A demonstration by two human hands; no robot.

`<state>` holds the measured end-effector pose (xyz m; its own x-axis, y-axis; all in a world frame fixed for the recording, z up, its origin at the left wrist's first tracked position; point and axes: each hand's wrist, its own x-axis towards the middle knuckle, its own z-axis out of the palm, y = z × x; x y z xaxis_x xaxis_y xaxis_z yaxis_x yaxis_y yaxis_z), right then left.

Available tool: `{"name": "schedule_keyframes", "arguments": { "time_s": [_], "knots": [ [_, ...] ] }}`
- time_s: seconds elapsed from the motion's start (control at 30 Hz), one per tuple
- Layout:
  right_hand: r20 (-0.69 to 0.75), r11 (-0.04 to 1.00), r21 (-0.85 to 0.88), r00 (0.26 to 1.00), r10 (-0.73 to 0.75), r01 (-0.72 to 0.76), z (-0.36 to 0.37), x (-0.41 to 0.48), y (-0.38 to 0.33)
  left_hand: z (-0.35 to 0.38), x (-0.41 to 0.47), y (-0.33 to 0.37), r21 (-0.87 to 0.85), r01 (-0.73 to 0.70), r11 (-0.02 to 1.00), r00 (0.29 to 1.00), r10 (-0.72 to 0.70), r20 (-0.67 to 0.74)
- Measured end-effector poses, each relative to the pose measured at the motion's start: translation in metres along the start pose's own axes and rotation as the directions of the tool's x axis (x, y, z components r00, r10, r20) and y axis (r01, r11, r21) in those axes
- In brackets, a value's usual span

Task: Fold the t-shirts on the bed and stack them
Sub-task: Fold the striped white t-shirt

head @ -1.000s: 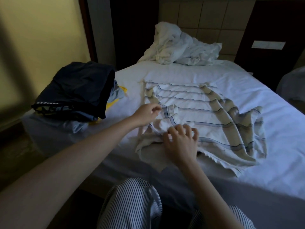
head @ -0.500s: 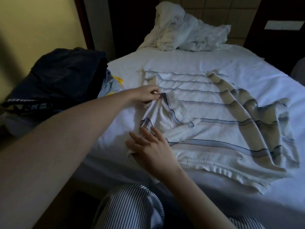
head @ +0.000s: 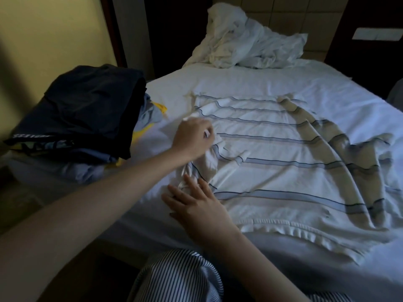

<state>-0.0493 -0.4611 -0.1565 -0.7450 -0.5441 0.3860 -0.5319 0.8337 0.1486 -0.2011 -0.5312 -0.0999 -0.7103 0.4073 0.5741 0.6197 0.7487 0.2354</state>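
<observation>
A white cotton t-shirt with blue and beige cross stripes (head: 272, 171) lies spread across the white-sheeted bed (head: 327, 83), filling the middle of the view and running out toward 3 o'clock. Its body is mostly flat, its ribbed hem (head: 294, 225) faces 6 o'clock, and its right side is rumpled into long shadowed folds at 3 o'clock. At the shirt's 9 o'clock edge the cloth is bunched, with a sleeve turned in over the body. The left hand (head: 194, 138) sits on that edge, its fingers (head: 201, 127) curled round a pinch of the white fabric. The right hand (head: 196, 205) lies just toward 6 o'clock of it, fingers (head: 190, 183) straight and spread, their tips resting on the bunched cloth. At 9 to 10 o'clock a stack of folded clothes with a dark navy garment on top (head: 87, 105) sits by the bed's left edge, with only a narrow strip of bare sheet between it and the shirt. A crumpled heap of white linen (head: 250, 46) lies at 12 o'clock by the headboard, with open sheet between it and the shirt. The hem lies close to the bed's near edge, which runs past the person's striped trousers (head: 178, 277) at 6 o'clock.
</observation>
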Motion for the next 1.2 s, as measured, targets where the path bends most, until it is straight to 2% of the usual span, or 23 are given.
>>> {"name": "schedule_keyframes", "arguments": {
  "time_s": [0.07,0.1,0.13,0.2,0.27,0.3,0.37,0.4,0.47,0.6,0.7,0.77,0.8,0.87,0.9,0.97,1.0,1.1,1.2],
  "knots": [
    [-0.054,0.987,0.141,0.996,-0.07,0.077,-0.004,-0.003,0.003,0.011,-0.019,0.014,-0.013,0.015,1.0,0.969,-0.011,0.248],
    [-0.103,0.954,0.271,0.989,-0.102,0.127,-0.011,-0.005,0.007,0.017,-0.025,0.016,0.056,0.067,0.996,0.923,-0.083,0.377],
    [-0.17,0.908,0.393,0.982,-0.086,0.147,-0.02,-0.007,0.013,0.02,-0.028,0.016,0.098,0.114,0.989,0.887,-0.145,0.439],
    [-0.307,0.845,0.533,0.94,0.147,0.042,-0.036,-0.008,0.034,0.019,-0.028,0.014,0.084,0.161,0.983,0.87,-0.182,0.458],
    [-0.366,0.82,0.537,0.819,0.441,-0.201,-0.042,-0.006,0.061,0.02,-0.03,0.012,0.083,0.109,0.991,0.887,-0.134,0.442],
    [-0.322,0.786,0.514,0.773,0.547,-0.343,-0.04,-0.004,0.074,0.02,-0.03,0.011,0.096,0.074,0.993,0.892,-0.109,0.439],
    [-0.069,0.655,0.489,0.723,0.688,-0.576,-0.032,0.001,0.093,0.021,-0.028,0.009,0.045,0.158,0.986,0.894,-0.162,0.418],
    [0.052,0.595,0.479,0.697,0.715,-0.646,-0.028,0.003,0.1,0.02,-0.027,0.01,0.007,0.214,0.977,0.892,-0.198,0.407],
    [0.153,0.544,0.471,0.672,0.725,-0.694,-0.022,0.005,0.108,0.018,-0.023,0.012,-0.038,0.262,0.964,0.876,-0.221,0.428],
    [0.045,0.484,0.613,0.639,0.768,-0.625,-0.026,0.003,0.11,0.017,-0.024,0.014,-0.027,0.269,0.963,0.858,-0.227,0.461],
    [0.063,0.403,0.701,0.614,0.787,-0.589,-0.032,0.002,0.114,0.018,-0.028,0.011,-0.156,0.288,0.945,0.911,-0.22,0.349],
    [0.143,0.39,0.648,0.607,0.782,-0.655,-0.035,0.001,0.119,0.018,-0.029,0.01,-0.259,0.306,0.916,0.926,-0.224,0.304],
    [0.192,0.42,0.559,0.604,0.773,-0.715,-0.036,0.0,0.121,0.018,-0.03,0.01,-0.268,0.311,0.912,0.924,-0.225,0.309],
    [0.251,0.526,0.35,0.618,0.745,-0.775,-0.038,-0.002,0.123,0.016,-0.03,0.012,-0.221,0.312,0.924,0.91,-0.224,0.348],
    [0.242,0.572,0.303,0.642,0.728,-0.762,-0.038,-0.003,0.124,0.015,-0.03,0.013,-0.181,0.305,0.935,0.902,-0.222,0.371],
    [0.17,0.617,0.315,0.682,0.711,-0.721,-0.04,-0.003,0.124,0.015,-0.029,0.015,-0.12,0.29,0.95,0.887,-0.219,0.407],
    [0.127,0.598,0.38,0.681,0.721,-0.705,-0.041,-0.003,0.125,0.015,-0.029,0.016,-0.105,0.289,0.952,0.885,-0.223,0.409],
    [0.108,0.408,0.639,0.601,0.792,-0.653,-0.043,-0.002,0.125,0.014,-0.029,0.016,-0.069,0.312,0.948,0.878,-0.259,0.403],
    [0.167,0.376,0.536,0.532,0.83,-0.756,-0.039,-0.001,0.125,0.016,-0.029,0.021,0.081,0.252,0.964,0.845,-0.26,0.467]
  ]
}}
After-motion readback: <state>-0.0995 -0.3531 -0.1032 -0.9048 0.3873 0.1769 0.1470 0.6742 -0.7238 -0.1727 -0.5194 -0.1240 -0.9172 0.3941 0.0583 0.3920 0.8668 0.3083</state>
